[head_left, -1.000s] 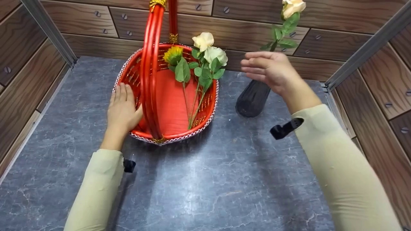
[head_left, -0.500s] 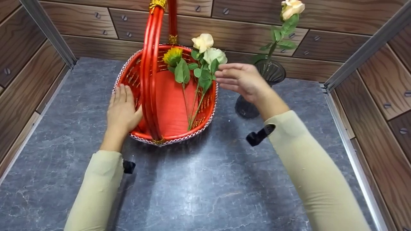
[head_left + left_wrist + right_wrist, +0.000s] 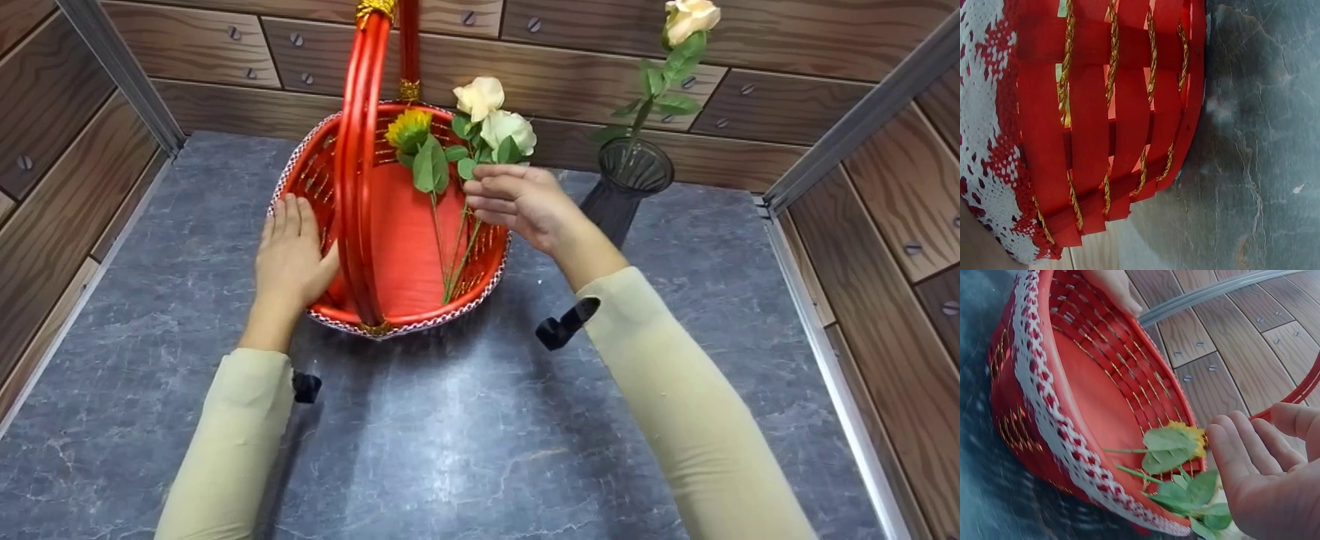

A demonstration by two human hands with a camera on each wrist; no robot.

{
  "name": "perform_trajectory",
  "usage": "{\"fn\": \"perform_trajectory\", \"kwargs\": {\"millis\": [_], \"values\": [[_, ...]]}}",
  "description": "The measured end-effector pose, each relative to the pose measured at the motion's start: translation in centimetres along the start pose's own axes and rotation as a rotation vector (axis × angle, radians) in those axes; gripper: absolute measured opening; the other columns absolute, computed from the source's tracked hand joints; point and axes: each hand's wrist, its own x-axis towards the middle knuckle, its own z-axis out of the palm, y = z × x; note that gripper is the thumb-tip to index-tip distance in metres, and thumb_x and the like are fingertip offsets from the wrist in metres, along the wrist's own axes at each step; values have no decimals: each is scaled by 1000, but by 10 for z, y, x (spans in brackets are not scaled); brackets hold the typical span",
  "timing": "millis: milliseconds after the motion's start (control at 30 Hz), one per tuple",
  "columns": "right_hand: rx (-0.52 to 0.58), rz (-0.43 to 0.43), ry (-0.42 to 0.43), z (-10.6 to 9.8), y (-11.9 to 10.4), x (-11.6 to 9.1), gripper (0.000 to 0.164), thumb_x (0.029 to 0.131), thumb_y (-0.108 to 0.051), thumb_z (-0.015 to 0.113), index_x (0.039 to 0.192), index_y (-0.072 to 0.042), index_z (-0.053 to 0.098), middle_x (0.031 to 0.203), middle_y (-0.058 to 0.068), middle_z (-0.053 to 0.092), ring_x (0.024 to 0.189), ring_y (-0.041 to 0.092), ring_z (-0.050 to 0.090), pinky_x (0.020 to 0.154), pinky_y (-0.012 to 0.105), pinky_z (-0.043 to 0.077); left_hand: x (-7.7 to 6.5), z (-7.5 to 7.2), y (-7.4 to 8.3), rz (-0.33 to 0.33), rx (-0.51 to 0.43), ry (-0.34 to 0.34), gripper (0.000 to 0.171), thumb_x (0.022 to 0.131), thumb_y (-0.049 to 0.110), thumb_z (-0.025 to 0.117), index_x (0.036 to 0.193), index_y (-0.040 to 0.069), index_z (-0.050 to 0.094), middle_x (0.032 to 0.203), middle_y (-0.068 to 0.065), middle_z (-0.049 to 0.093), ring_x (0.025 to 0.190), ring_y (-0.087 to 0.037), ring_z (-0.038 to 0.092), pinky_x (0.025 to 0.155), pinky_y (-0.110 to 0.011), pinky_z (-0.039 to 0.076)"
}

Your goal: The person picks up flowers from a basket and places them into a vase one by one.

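Note:
A red woven basket with a lace-trimmed rim and a tall handle stands on the grey surface. My left hand rests on its left rim, fingers straight and thumb towards the handle. Over the right rim is my right hand, its fingers extended and nothing in its palm. Its fingertips overlap the leaves of the flowers lying in the basket: a yellow sunflower, a cream rose and a white rose. From the left wrist, the basket's outer wall shows; the left hand is hidden there.
Right of the basket, a dark glass vase holds one peach rose, partly behind my right hand. Wood-patterned panels close off the back and both sides. Metal posts stand in the back corners.
My right hand has moved left from in front of the vase to over the basket's right rim, uncovering the vase's mouth. The left hand stays at the left rim.

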Motion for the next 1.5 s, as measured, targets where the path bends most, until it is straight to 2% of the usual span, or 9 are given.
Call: {"fn": "perform_trajectory", "kwargs": {"millis": [133,400,567,733,1100,1500], "values": [[8,17,5,7,7,6,35,100,-5,55,135,-1,59,129,20,66,105,26,70,104,43,50,0,0,0,-5,-3,-7,85,102,54,31,155,-10,13,163,-30,8,153,-42,2,125,-50,2],[44,43,56,14,28,20,36,102,-12,55,136,-3,58,130,18,65,109,27,69,95,37,56,1,1,-1,-7,0,-5,83,103,52,33,155,-10,13,163,-30,9,153,-42,3,125,-50,3],[64,31,46,16,42,27,42,103,-16,55,142,-1,52,136,19,61,121,31,63,97,37,55,1,1,-1,-8,0,2,83,103,51,33,155,-10,14,163,-30,10,152,-43,5,125,-50,4],[82,14,54,18,51,32,40,103,-18,54,140,-1,53,139,20,59,131,35,54,100,38,53,1,1,-1,-10,2,2,83,102,52,32,155,-10,14,163,-30,10,153,-42,4,125,-50,4],[120,29,77,21,58,43,47,105,-23,51,144,1,47,144,21,53,137,35,48,113,42,41,2,2,-2,-14,5,4,84,102,53,30,155,-9,14,163,-28,10,153,-41,3,125,-49,3],[107,85,79,22,62,55,51,105,-25,48,148,1,41,153,20,43,142,33,43,117,40,36,1,1,0,-15,4,2,84,102,53,30,155,-10,13,163,-29,9,153,-41,3,125,-50,3]]}}
